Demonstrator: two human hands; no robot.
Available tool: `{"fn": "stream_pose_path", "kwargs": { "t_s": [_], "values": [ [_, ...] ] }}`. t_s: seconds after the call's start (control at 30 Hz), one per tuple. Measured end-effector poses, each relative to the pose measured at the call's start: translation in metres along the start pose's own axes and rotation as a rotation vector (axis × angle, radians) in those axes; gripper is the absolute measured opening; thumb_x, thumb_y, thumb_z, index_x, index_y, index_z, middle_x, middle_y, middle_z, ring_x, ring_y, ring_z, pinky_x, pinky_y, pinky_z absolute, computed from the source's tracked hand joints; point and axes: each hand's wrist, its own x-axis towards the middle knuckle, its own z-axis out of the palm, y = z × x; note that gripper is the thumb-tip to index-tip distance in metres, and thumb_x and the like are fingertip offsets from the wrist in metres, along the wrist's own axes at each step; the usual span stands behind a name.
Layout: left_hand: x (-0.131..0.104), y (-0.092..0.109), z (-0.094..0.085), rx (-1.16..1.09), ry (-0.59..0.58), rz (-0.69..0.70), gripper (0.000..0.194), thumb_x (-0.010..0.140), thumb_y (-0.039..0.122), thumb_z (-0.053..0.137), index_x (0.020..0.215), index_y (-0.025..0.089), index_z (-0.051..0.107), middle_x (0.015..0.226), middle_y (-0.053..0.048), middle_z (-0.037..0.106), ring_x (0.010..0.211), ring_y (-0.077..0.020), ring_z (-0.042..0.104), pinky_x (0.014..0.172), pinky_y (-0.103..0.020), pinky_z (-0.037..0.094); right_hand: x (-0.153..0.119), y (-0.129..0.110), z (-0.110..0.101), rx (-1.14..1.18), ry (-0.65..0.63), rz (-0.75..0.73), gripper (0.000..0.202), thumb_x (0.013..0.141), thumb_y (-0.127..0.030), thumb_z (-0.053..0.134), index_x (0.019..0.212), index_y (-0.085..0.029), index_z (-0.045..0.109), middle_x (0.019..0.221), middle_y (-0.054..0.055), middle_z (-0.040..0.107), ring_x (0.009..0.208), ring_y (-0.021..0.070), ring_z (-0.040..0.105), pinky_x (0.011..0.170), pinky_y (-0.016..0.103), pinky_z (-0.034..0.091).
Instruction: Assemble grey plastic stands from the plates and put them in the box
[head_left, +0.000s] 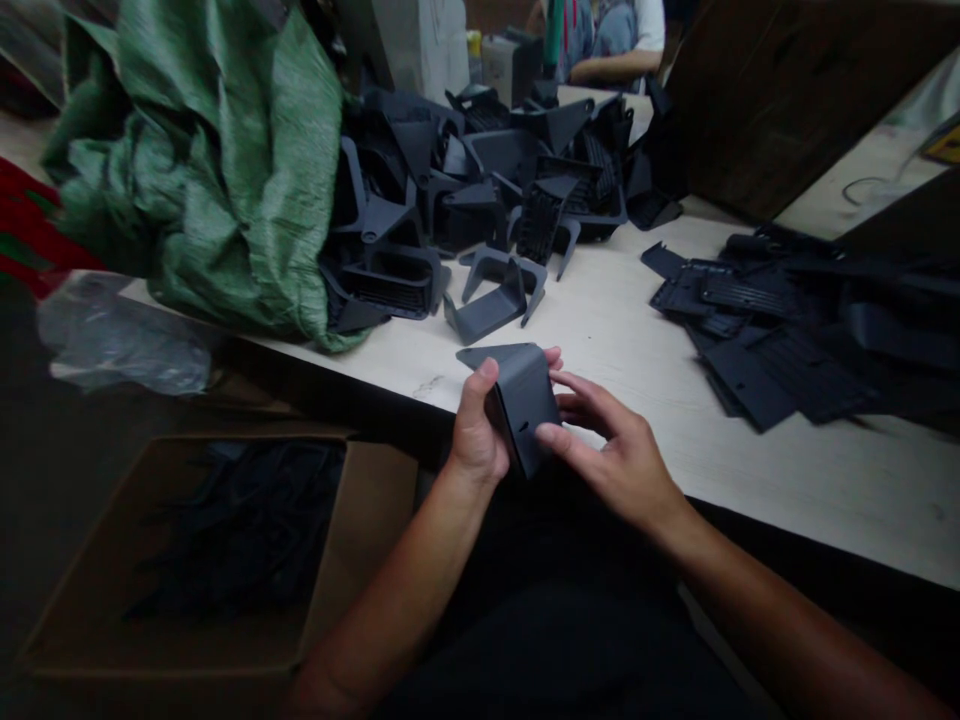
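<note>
A dark grey plastic bracket-like part, with a flat face and a pointed side flange, is held up at the table's front edge. My left hand is closed round its left side, thumb on top. At its right side my right hand pinches the part, thumb on the flat face near a small slot and fingers behind. Just beyond lies a loose U-shaped bracket on the table. Behind that rises a heap of similar dark brackets. The far side of the held part is hidden.
A pale table carries a pile of flat dark panels on the right. A green woven sack slumps at the left, above a clear plastic bag. Below stands a cardboard box of dark parts. Another person's arm shows behind.
</note>
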Motion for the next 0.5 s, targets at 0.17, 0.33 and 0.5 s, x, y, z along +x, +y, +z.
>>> {"fn": "stream_pose_path", "kwargs": {
  "t_s": [0.17,0.33,0.5],
  "values": [
    [-0.003,-0.012,-0.002,0.013,-0.094,0.007,0.065,0.084,0.064,0.073,0.128,0.016,0.075,0.139,-0.017,0.075,0.141,-0.0434,0.061,0.114,-0.054,0.051,0.018,-0.001,0.001,0.338,-0.022,0.183,0.042,0.094,-0.059,0.078,0.119,-0.025,0.072,0.115,0.005,0.078,0.106,0.0225,0.074,0.095,0.035,0.061],
    [-0.004,-0.016,0.002,0.051,-0.173,-0.030,0.063,0.085,0.058,0.073,0.130,0.014,0.073,0.134,-0.018,0.076,0.137,-0.0412,0.064,0.118,-0.050,0.047,0.020,-0.002,0.002,0.480,-0.116,0.263,0.039,0.093,-0.057,0.079,0.111,-0.022,0.076,0.107,0.004,0.076,0.096,0.0205,0.071,0.083,0.030,0.059],
    [0.001,0.009,0.016,0.031,0.205,0.000,0.036,0.090,0.049,0.067,0.106,0.017,0.070,0.089,-0.011,0.082,0.104,-0.0330,0.079,0.100,-0.047,0.057,0.009,-0.004,0.005,0.495,-0.256,0.282,0.037,0.089,-0.052,0.085,0.108,-0.022,0.076,0.089,0.000,0.071,0.079,0.0173,0.066,0.073,0.028,0.055]
  ]
}}
